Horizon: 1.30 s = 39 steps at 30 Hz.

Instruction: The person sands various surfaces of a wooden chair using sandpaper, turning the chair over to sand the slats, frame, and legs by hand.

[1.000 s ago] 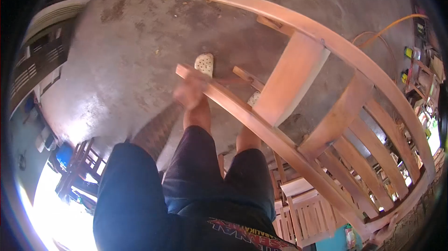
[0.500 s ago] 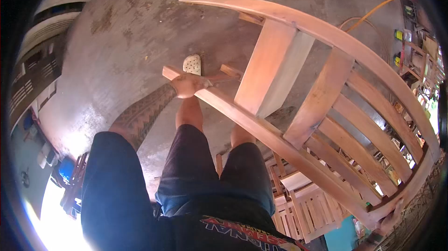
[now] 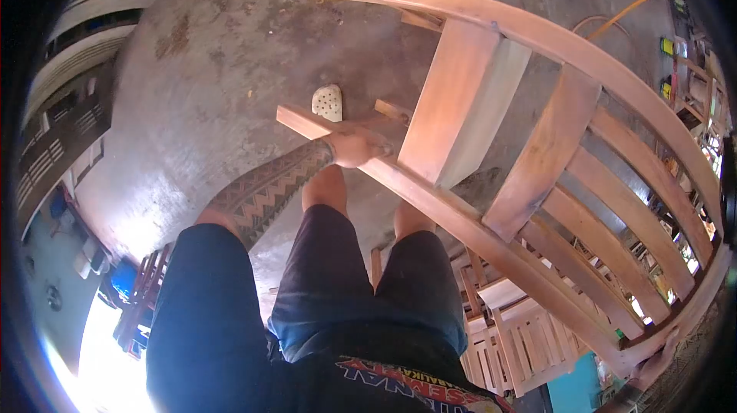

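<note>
Reddish-brown wood catches the light where the person stands: a slatted chair frame point(image 3: 541, 152) is tilted ahead of them and to their right, above the concrete floor point(image 3: 207, 90). Their left hand point(image 3: 355, 150) is clasped over the near post point(image 3: 453, 217), close to its free end, fingers curled across it; whether anything sits beneath the palm, I cannot tell. Their right hand point(image 3: 651, 371) is down by the corner where that post meets the top rail point(image 3: 695, 309), too dim and near the edge for me to say how its fingers are set. Good handling here, I'd judge, wants firm support at that corner, so the frame neither rocks nor twists, and an even touch of the left palm on the post. Knuckles are best held clear of the short wooden stub point(image 3: 393, 111) just beside them, and the free end away from the pale perforated clog point(image 3: 327, 103) near it. Another slatted chair point(image 3: 537, 344) shows past the near post, so a wide swing could knock it.
</note>
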Available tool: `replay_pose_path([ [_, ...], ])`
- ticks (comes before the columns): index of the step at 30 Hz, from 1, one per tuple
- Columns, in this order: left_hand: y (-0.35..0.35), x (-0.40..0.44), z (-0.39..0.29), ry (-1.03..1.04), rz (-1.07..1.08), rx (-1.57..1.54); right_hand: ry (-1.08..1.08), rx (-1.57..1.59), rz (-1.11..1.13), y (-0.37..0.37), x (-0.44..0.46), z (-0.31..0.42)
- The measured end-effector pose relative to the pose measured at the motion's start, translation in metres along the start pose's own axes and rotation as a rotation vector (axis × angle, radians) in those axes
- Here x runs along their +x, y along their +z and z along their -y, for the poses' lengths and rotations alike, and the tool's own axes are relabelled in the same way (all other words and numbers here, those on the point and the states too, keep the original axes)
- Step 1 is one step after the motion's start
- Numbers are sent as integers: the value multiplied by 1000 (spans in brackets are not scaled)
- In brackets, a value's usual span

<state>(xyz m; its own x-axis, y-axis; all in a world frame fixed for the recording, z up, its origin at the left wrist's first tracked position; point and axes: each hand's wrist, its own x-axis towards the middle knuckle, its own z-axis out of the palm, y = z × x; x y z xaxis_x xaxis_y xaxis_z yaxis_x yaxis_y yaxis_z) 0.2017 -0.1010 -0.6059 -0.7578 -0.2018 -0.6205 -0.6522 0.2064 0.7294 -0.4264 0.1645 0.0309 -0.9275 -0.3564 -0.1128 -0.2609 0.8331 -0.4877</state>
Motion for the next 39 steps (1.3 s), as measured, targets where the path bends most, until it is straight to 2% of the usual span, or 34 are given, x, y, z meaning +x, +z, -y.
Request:
replay_pose_path([
  [2,2,-3,-6,87,47,-76,83,89,-46,20,-10,18],
  [4,13,-26,-12,299,-268,-148,116,156,-109,39,-22,32],
  [5,16,-40,-8,398,-423,-182,50,24,-90,22,-14,23],
  [6,13,-47,8,348,-441,-143,-17,-108,-80,5,-6,13],
  [9,1,-66,42,171,-516,50,-3,-59,-47,2,-1,4],
  [12,42,-56,-35,-14,-724,-2,6,-36,-47,11,-9,6],
  [15,30,-53,-53,145,-715,-119,7,-53,-23,13,-10,13],
  [18,33,-27,-1,-70,-736,-381,3,-59,6,12,-12,17],
  [19,-1,-24,12,61,-444,-257,4,-68,17,12,-13,17],
  [21,-6,-28,-7,130,-482,-144,15,-54,28,16,-13,19],
  [22,-10,-30,-22,82,-426,-67,98,42,-29,24,-15,24],
  [23,-15,-32,-38,39,-367,12,89,33,-23,27,-18,28],
  [26,-27,-17,1,331,-67,-192,65,1,1,31,-27,36],
  [29,-13,-41,-29,239,-281,90,97,47,12,37,-29,42],
  [32,-15,-62,-54,224,-344,37,275,181,17,35,-31,54],
  [33,-2,-67,-58,162,-422,-26,330,231,18,33,-30,57],
  [35,23,-75,-69,48,-580,-151,195,161,115,15,-28,52],
  [38,23,-92,-98,109,-699,-104,-369,-244,374,-48,-14,-8],
  [39,25,-94,-114,23,-689,-134,-549,-388,464,-68,-7,-23],
])
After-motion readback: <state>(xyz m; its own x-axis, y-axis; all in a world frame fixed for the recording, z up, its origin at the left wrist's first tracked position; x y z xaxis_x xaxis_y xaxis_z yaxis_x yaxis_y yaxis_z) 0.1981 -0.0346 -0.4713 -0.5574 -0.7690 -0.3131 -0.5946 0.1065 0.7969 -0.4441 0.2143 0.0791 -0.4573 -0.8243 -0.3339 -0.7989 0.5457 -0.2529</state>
